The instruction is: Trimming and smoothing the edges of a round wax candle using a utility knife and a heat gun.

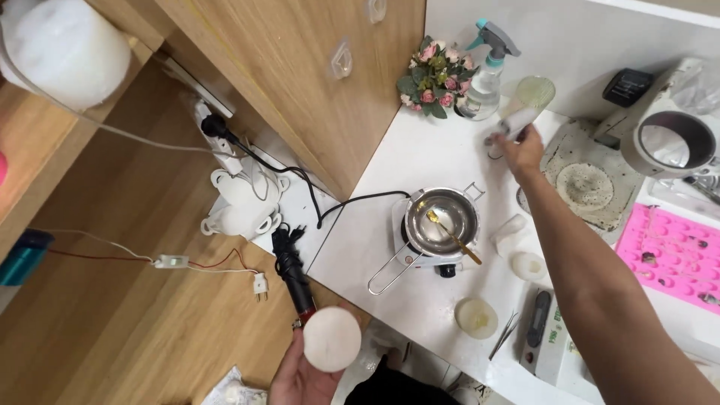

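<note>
Wood flooring (120, 247) fills the left side, seen from above, with a white bench (420, 161) on the right against a wood cabinet (300, 67). At far left, a large white roll (67, 49) sits on a shelf. Loose wires and a plug (260, 286) trail across the floor toward a power strip (217, 135), beside stacked white cups (240, 206).

At bottom centre, the left hand (300, 379) cups a round white disc (331, 339) in its palm, fingers curled up around it, held off the bench over the floor. A black and red tool (294, 277) lies just above it.

On the bench, a small metal pot (441, 221) sits on a hot plate, a gold spoon (452, 234) resting inside. Small white moulded pieces (517, 244) lie to its right. Behind stand pink flowers (433, 75) and a spray bottle (484, 75).

The right hand (521, 150) reaches across the bench, closed around a small pale object (517, 120); what it is cannot be made out. A pink mould (671, 255) lies at far right.

Likely risks: the reaching arm passes close over the pot and could knock the spoon or the long handle, spilling what is inside. The disc, held loosely over the floor, could drop.
</note>
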